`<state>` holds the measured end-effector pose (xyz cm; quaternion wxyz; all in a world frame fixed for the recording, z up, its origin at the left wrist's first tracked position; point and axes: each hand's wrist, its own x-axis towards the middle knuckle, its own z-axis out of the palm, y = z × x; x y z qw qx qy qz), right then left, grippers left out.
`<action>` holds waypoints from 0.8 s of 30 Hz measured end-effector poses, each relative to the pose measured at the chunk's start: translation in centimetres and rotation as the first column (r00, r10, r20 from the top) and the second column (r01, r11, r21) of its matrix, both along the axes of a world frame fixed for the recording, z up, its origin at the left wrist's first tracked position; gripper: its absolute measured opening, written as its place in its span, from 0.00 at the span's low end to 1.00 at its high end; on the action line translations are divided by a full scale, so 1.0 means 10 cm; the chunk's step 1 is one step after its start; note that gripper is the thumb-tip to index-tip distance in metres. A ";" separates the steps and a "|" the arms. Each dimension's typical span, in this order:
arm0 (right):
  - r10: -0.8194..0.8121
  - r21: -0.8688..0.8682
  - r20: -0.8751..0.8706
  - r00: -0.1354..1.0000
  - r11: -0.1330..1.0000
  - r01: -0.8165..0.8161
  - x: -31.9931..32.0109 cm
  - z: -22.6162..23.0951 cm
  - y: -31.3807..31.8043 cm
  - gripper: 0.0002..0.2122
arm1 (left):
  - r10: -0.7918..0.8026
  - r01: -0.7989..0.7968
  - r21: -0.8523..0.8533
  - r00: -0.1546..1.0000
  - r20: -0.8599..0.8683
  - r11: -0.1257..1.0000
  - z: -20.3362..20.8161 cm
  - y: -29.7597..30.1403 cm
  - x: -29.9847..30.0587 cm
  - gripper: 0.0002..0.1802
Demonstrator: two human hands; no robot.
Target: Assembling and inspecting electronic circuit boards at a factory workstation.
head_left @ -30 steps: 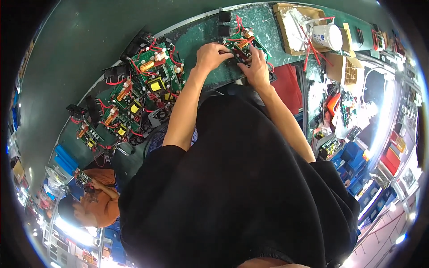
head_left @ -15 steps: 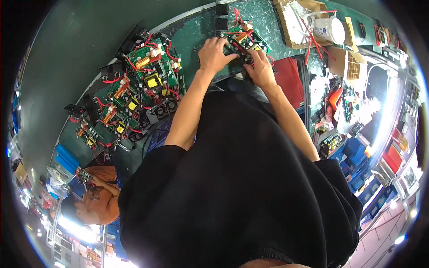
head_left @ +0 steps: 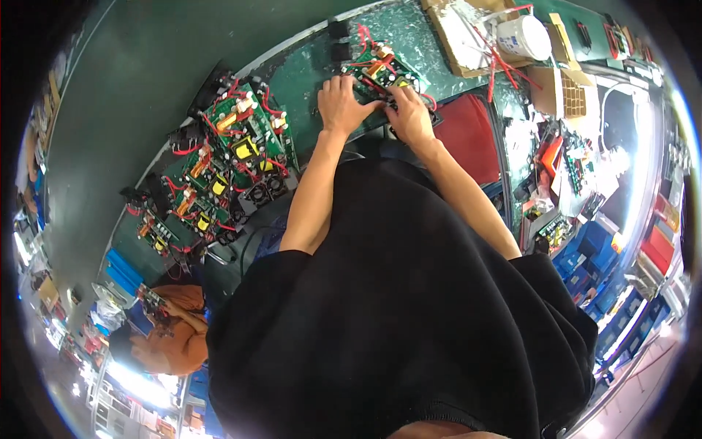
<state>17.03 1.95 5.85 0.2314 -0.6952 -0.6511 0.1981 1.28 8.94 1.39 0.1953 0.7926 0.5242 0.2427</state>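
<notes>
A green circuit board (head_left: 387, 67) with red wires, orange and yellow parts and black blocks lies on the bench in front of me. At its near left corner is my left hand (head_left: 341, 108), fingers bent over the edge and thumb stretched toward the right. My right hand (head_left: 409, 118) grips the board's near edge, its fingers curled over the dark parts there. The two thumbs come close together at that edge. What lies under the fingertips is hidden.
Several similar boards (head_left: 245, 121) are crowded on the bench at left, with fans beside them. A white bucket (head_left: 523, 38), a cardboard tray (head_left: 446, 33) and red-handled tools stand at far right. A red sheet (head_left: 468, 139) lies right of my hand. Another person (head_left: 172, 329) works at lower left.
The whole view has shifted a little. My right hand has drawn nearer to the left one, and its fingers are more curled over the board's near edge.
</notes>
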 end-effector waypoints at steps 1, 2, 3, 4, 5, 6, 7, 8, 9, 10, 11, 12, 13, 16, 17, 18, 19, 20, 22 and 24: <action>0.026 0.044 -0.005 1.000 0.999 -0.026 0.02 -0.01 -0.01 0.21 | -0.007 0.007 0.019 1.000 0.002 1.000 0.03 -0.02 -0.01 0.36; 0.016 0.044 -0.093 0.995 0.999 -0.012 0.01 0.05 0.00 0.21 | -0.033 0.033 0.004 0.999 0.001 0.999 0.02 -0.04 -0.09 0.35; 0.005 0.042 -0.179 0.984 0.999 0.003 0.03 0.11 -0.03 0.21 | -0.036 0.035 0.022 0.999 0.036 0.999 0.05 -0.08 -0.12 0.34; -0.133 0.011 -0.185 0.974 0.990 0.138 0.11 0.14 -0.07 0.24 | -0.037 0.034 0.042 0.997 0.069 0.999 0.09 -0.12 -0.13 0.33; -0.352 0.037 -0.118 0.928 0.933 0.358 0.14 0.18 -0.12 0.26 | 0.034 -0.040 0.050 0.994 0.107 0.998 0.10 -0.19 -0.17 0.31; -0.553 0.069 -0.061 0.831 0.828 0.557 0.20 0.18 -0.18 0.28 | 0.128 -0.124 -0.059 0.989 0.080 0.991 0.05 -0.30 -0.17 0.29; -0.631 0.094 0.063 0.773 0.775 0.625 0.34 0.12 -0.26 0.29 | 0.214 -0.204 -0.159 0.975 0.052 0.966 0.03 -0.39 -0.11 0.27; -0.744 -0.106 -0.024 0.667 0.666 0.739 0.89 -0.36 -0.43 0.29 | 0.289 -0.271 -0.203 0.955 0.061 0.941 0.12 -0.44 0.24 0.23; -0.897 -0.632 -0.036 0.440 0.361 0.686 1.01 -0.38 -0.39 0.25 | 0.355 -0.327 -0.453 0.935 -0.024 0.830 0.22 -0.52 0.33 0.29; -0.929 -0.843 -0.339 0.147 0.369 0.391 0.75 -0.20 -0.38 0.22 | 0.246 -0.228 -0.726 0.966 -0.083 0.648 0.10 -0.58 0.17 0.37; -0.867 -0.901 -0.428 -0.255 0.431 0.047 0.60 -0.02 -0.41 0.19 | 0.352 -0.242 -0.741 0.936 -0.008 0.626 0.11 -0.71 0.24 0.40; -0.882 -0.905 -0.413 -0.229 0.425 -0.003 0.58 -0.16 -0.40 0.13 | 0.388 -0.195 -0.807 0.921 0.046 0.558 -0.11 -0.73 0.24 0.37; -0.879 -0.887 -0.455 -0.140 0.461 -0.015 0.73 -0.38 -0.46 0.12 | 0.345 -0.106 -0.684 0.912 0.222 0.721 -0.03 -0.75 0.44 0.34; -0.832 -0.822 -0.536 -0.140 0.553 -0.140 0.96 -0.57 -0.47 0.10 | 0.574 -0.037 -0.877 0.769 0.282 0.479 0.00 -0.68 0.65 0.25; -0.833 -0.815 -0.525 -0.174 0.551 -0.180 0.76 -0.29 -0.46 0.10 | 0.733 0.072 -0.929 0.594 0.332 0.363 -0.06 -0.73 0.55 0.22; -0.831 -0.808 -0.515 -0.210 0.553 -0.206 0.63 0.08 -0.42 0.09 | 0.777 0.127 -0.927 0.513 0.365 0.353 -0.09 -0.79 0.48 0.19; -0.826 -0.808 -0.534 -0.181 0.562 -0.180 0.76 0.04 -0.42 0.09 | 0.817 0.222 -0.913 0.411 0.405 0.341 0.03 -0.78 0.62 0.16; -0.823 -0.808 -0.547 -0.151 0.567 -0.161 0.90 -0.02 -0.43 0.09 | 0.852 0.312 -0.888 0.300 0.429 0.337 0.17 -0.80 0.73 0.13; -0.828 -0.804 -0.554 -0.083 0.558 -0.206 0.86 0.25 -0.44 0.08 | 0.826 0.435 -0.793 0.169 0.538 0.427 0.06 -0.93 0.63 0.12; -0.817 -0.791 -0.574 -0.055 0.571 -0.220 0.86 0.51 -0.46 0.07 | 0.642 0.420 -0.605 0.065 0.764 0.677 0.02 -1.14 0.71 0.13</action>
